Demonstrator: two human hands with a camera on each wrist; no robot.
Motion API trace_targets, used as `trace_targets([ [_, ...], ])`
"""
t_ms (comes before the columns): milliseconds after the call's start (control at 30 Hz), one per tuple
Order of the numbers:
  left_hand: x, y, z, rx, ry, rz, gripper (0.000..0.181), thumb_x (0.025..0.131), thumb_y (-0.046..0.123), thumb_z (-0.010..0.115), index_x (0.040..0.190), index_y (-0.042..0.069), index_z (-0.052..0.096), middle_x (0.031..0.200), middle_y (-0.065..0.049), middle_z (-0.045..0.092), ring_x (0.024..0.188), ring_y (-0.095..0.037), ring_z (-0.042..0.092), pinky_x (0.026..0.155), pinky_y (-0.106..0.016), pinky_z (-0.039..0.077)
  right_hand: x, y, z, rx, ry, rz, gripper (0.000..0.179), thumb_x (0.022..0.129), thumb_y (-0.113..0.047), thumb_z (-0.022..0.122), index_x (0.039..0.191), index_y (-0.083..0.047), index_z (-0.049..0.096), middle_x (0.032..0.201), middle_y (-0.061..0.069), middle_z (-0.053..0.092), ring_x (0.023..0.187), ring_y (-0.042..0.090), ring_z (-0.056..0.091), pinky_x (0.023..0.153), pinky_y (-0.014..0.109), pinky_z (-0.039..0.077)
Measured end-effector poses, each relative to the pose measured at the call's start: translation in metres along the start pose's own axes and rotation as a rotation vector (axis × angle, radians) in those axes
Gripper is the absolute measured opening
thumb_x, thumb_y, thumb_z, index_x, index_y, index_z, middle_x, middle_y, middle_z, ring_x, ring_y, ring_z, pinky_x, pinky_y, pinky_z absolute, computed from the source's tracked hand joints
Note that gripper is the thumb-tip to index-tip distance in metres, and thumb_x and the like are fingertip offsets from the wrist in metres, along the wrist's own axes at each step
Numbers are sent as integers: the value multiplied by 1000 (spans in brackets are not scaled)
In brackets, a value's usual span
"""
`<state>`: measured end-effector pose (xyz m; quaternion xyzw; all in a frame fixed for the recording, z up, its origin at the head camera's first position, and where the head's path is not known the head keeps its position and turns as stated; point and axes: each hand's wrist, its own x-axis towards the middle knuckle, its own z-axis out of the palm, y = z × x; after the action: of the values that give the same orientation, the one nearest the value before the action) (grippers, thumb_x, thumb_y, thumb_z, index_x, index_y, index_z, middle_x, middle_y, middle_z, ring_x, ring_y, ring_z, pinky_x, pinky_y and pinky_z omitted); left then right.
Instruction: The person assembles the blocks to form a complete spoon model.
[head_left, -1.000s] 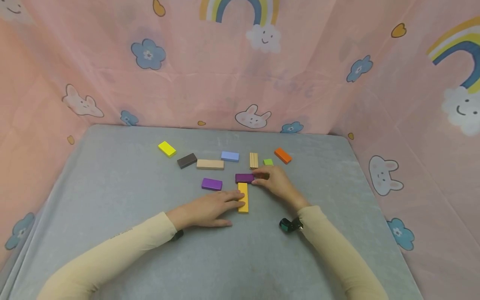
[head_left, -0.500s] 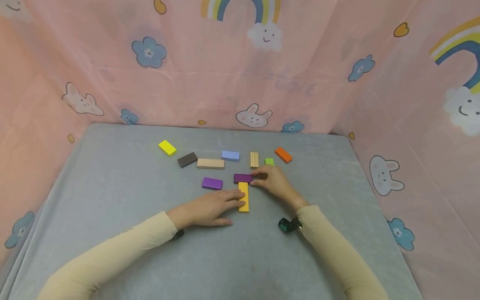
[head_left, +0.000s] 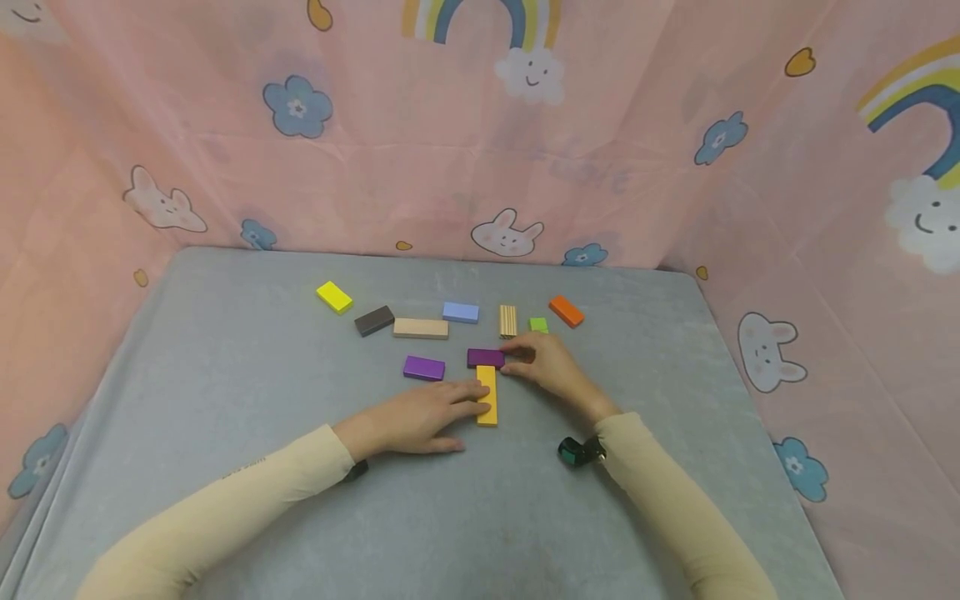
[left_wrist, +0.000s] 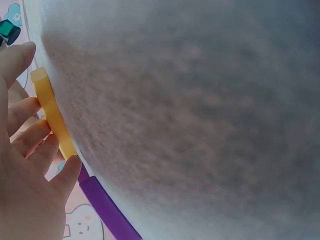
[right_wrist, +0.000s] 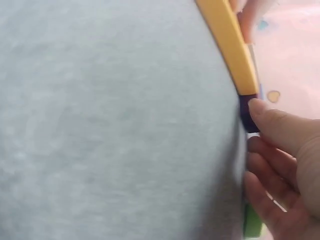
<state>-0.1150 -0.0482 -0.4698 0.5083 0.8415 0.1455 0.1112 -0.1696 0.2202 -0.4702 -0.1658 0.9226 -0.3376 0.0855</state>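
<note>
My left hand (head_left: pixel 423 417) rests its fingertips on a yellow-orange wooden block (head_left: pixel 487 419), which lies lengthwise pointing away from me. At that block's far end, a dark purple block (head_left: pixel 483 357) lies crosswise, so the two form a T. My right hand (head_left: pixel 551 364) pinches the purple block's right end between thumb and fingers. In the right wrist view, the thumb presses the dark purple block (right_wrist: pixel 245 114) right where it meets the yellow-orange one (right_wrist: pixel 232 55). The left wrist view shows spread fingers along the yellow-orange block (left_wrist: pixel 55 117).
A brighter purple block (head_left: pixel 423 368) lies left of the T. Farther back are yellow (head_left: pixel 334 297), dark grey (head_left: pixel 374 321), tan (head_left: pixel 421 329), blue (head_left: pixel 461 312), striped (head_left: pixel 507 321), green (head_left: pixel 538 324) and orange (head_left: pixel 566 311) blocks. A pink printed curtain (head_left: pixel 375 192) surrounds the grey table (head_left: pixel 300 533).
The dark purple block has slid slightly left across the end of the yellow-orange block, with my right hand following it. My left hand has stayed in place.
</note>
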Motion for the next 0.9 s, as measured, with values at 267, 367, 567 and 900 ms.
trace_targets([
  [267, 1, 0, 0, 14, 0, 3, 62, 97, 43, 60, 151, 21, 42, 162, 0, 34, 149, -19, 35, 122, -38, 33, 4, 8, -20, 190, 85, 32, 38, 85, -21, 78, 121, -12, 70, 115, 7, 70, 102, 22, 63, 88, 37, 55],
  [367, 1, 0, -1, 21, 7, 6, 60, 97, 42, 61, 150, 21, 43, 161, 0, 35, 149, -19, 36, 122, -38, 34, 7, 16, -30, 169, 138, 7, 42, 83, -20, 80, 123, -9, 69, 121, 8, 68, 111, 25, 61, 97, 44, 52],
  [567, 1, 1, -1, 28, 16, 5, 59, 97, 41, 61, 149, 21, 45, 160, 0, 37, 148, -19, 38, 121, -37, 35, 7, 36, -45, 62, 89, 43, 59, 80, -24, 82, 134, -12, 62, 134, 9, 61, 124, 29, 55, 107, 50, 45],
  [900, 2, -1, -1, 13, 21, 2, 55, 97, 38, 62, 148, 22, 47, 160, 0, 38, 148, -18, 38, 121, -36, 34, 11, 58, -50, 86, -8, 33, 70, 80, -18, 82, 143, -12, 53, 143, 12, 55, 122, 30, 57, 99, 48, 53],
])
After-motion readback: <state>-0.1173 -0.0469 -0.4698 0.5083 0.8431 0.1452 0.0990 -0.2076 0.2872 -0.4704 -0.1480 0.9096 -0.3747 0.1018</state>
